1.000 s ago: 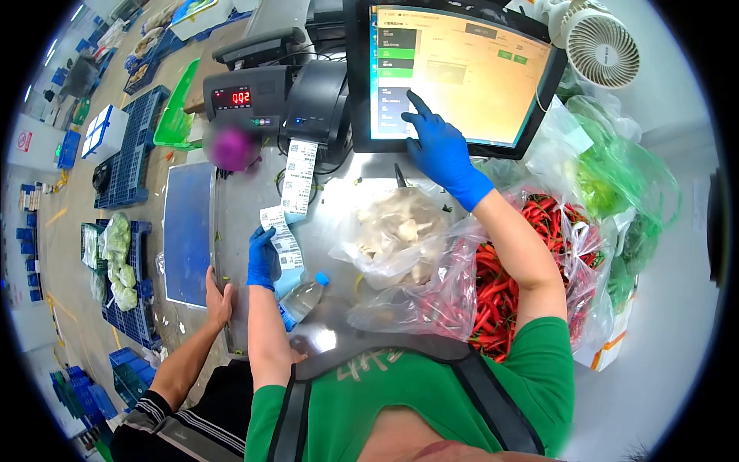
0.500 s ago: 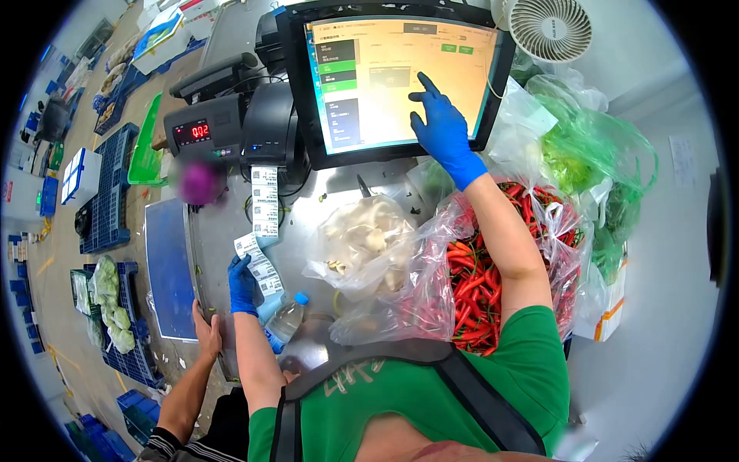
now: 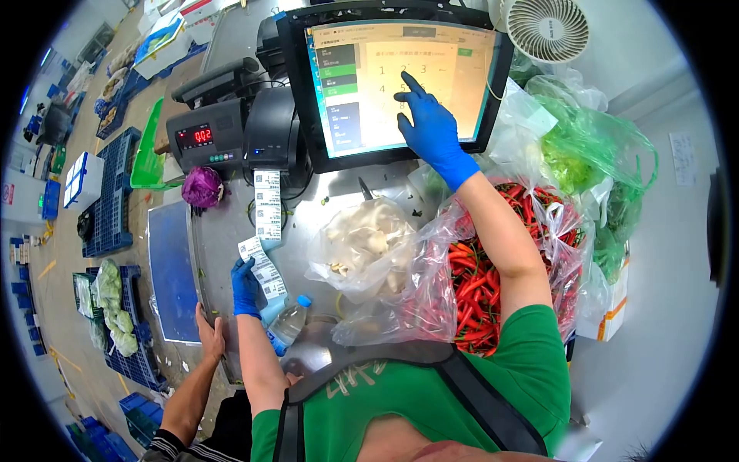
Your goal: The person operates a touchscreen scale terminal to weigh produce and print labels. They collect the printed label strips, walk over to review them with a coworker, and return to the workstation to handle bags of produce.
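My right hand (image 3: 433, 135), in a blue glove, is over the touchscreen (image 3: 466, 92) with its index finger stretched toward a number pad near the 2. Its fingers are apart and hold nothing. Gloved in blue too, my left hand (image 3: 245, 291) pinches the end of a strip of printed labels (image 3: 266, 277). That strip hangs from a black label printer (image 3: 268, 135). Beside my left forearm lies a clear water bottle (image 3: 289, 323) with a blue cap. A plastic bag of pale mushrooms (image 3: 368, 239) sits between my arms, and a bag of red chili peppers (image 3: 473, 296) lies under my right forearm.
A scale display (image 3: 202, 137) reads 0.02, with a purple cabbage (image 3: 202, 187) below it. Another person's hand (image 3: 210, 331) touches the edge of a blue-topped platform (image 3: 172, 273). Green vegetable bags (image 3: 608, 146) and a fan (image 3: 548, 29) are at the right.
A number pad has come up on the touchscreen. My right hand has shifted slightly left and up. My left hand keeps hold of the labels. The purple cabbage, blurred before, is now sharp.
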Motion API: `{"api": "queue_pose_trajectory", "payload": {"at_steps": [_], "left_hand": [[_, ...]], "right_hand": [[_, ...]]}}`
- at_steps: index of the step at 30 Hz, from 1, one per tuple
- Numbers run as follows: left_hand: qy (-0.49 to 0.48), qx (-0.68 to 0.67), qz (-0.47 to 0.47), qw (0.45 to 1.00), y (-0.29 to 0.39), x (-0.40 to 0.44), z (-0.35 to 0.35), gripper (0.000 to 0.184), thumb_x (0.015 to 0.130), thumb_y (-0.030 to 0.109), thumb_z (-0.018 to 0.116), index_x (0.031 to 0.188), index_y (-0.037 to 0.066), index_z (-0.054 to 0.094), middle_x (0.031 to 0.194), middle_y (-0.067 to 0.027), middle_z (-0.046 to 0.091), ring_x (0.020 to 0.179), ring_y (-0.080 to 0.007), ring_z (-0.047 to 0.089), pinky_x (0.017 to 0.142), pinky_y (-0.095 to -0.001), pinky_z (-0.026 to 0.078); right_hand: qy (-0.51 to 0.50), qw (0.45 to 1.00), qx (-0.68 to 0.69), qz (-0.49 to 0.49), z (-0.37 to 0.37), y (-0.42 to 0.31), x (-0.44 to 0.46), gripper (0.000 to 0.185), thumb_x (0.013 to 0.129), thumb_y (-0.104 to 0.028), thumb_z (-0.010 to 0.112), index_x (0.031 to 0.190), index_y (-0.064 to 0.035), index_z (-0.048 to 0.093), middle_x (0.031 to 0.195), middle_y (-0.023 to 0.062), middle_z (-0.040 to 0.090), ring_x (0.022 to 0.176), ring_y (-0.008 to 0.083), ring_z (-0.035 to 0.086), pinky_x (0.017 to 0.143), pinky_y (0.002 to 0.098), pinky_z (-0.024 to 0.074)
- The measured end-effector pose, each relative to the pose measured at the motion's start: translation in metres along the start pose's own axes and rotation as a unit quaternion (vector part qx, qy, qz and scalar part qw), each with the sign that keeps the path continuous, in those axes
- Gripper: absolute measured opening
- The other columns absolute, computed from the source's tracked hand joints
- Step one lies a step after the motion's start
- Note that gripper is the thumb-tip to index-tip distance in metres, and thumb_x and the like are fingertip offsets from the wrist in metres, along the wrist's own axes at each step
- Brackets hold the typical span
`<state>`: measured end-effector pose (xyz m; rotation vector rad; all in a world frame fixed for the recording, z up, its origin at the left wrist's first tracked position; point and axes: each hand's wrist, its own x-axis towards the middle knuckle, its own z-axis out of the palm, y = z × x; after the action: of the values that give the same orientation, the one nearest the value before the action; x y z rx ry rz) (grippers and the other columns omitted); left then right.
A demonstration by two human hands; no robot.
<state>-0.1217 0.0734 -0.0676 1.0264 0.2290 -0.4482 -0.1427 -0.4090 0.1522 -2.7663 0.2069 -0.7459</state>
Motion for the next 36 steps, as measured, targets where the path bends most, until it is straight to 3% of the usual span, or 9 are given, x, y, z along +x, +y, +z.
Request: {"api": "queue_pose_trajectory", "payload": {"at_steps": [9, 16, 21, 25, 31, 36], "left_hand": [[0.003, -0.003, -0.002, 1.000, 0.003, -0.005, 0.009, 0.025, 0.077, -0.001, 0.057, 0.102, -0.003, 0.060, 0.094, -0.0100, 0.065, 0.084, -0.0199, 0.064, 0.080, -0.0292, 0.049], [0.000, 0.014, -0.002, 1.000, -0.002, 0.001, 0.002, 0.026, 0.078, 0.000, 0.057, 0.104, -0.002, 0.059, 0.095, -0.0110, 0.065, 0.085, -0.0206, 0.064, 0.080, -0.0313, 0.051], [0.002, 0.003, 0.001, 1.000, 0.006, -0.010, 0.020, 0.026, 0.077, 0.001, 0.057, 0.103, -0.002, 0.060, 0.095, -0.0102, 0.065, 0.084, -0.0195, 0.064, 0.079, -0.0296, 0.050], [0.003, 0.020, -0.008, 1.000, 0.001, -0.003, 0.005, 0.026, 0.078, 0.001, 0.057, 0.104, -0.002, 0.059, 0.097, -0.0108, 0.065, 0.088, -0.0197, 0.063, 0.082, -0.0302, 0.049], [0.006, 0.010, -0.017, 1.000, -0.001, -0.001, 0.000, 0.022, 0.080, 0.001, 0.057, 0.102, -0.002, 0.059, 0.095, -0.0107, 0.065, 0.083, -0.0198, 0.064, 0.078, -0.0310, 0.052], [0.026, -0.002, -0.019, 0.999, -0.001, -0.001, 0.000, 0.025, 0.077, -0.001, 0.060, 0.102, -0.003, 0.060, 0.094, -0.0116, 0.065, 0.084, -0.0198, 0.063, 0.078, -0.0294, 0.049]], "right_hand": [[-0.059, 0.998, -0.021, -0.019, -0.003, 0.000, -0.034, 0.031, 0.076, -0.017, 0.062, 0.106, -0.0097, 0.057, 0.139, 0.0057, 0.040, 0.091, 0.0265, 0.059, 0.074, 0.0377, 0.0494], [-0.150, 0.980, -0.100, 0.082, -0.004, 0.046, -0.069, 0.030, 0.075, -0.018, 0.064, 0.103, -0.0065, 0.059, 0.136, 0.0093, 0.043, 0.092, 0.0275, 0.059, 0.077, 0.0383, 0.0495], [-0.160, 0.980, -0.080, 0.082, 0.000, 0.047, -0.065, 0.033, 0.074, -0.017, 0.066, 0.104, -0.0066, 0.058, 0.136, 0.0092, 0.042, 0.094, 0.0289, 0.059, 0.079, 0.0405, 0.0490], [-0.163, 0.984, -0.054, -0.048, -0.001, 0.022, -0.082, 0.038, 0.073, -0.017, 0.065, 0.109, -0.0068, 0.056, 0.134, 0.0104, 0.044, 0.093, 0.0313, 0.058, 0.077, 0.0421, 0.0478], [-0.289, 0.949, 0.012, -0.122, 0.001, -0.043, -0.100, 0.046, 0.077, -0.019, 0.062, 0.121, -0.0085, 0.051, 0.127, 0.0119, 0.050, 0.094, 0.0300, 0.057, 0.077, 0.0402, 0.0470], [-0.266, 0.943, 0.054, -0.191, 0.033, -0.054, -0.115, 0.048, 0.075, -0.016, 0.061, 0.121, -0.0052, 0.051, 0.120, 0.0131, 0.054, 0.093, 0.0291, 0.057, 0.078, 0.0396, 0.0469]]}}
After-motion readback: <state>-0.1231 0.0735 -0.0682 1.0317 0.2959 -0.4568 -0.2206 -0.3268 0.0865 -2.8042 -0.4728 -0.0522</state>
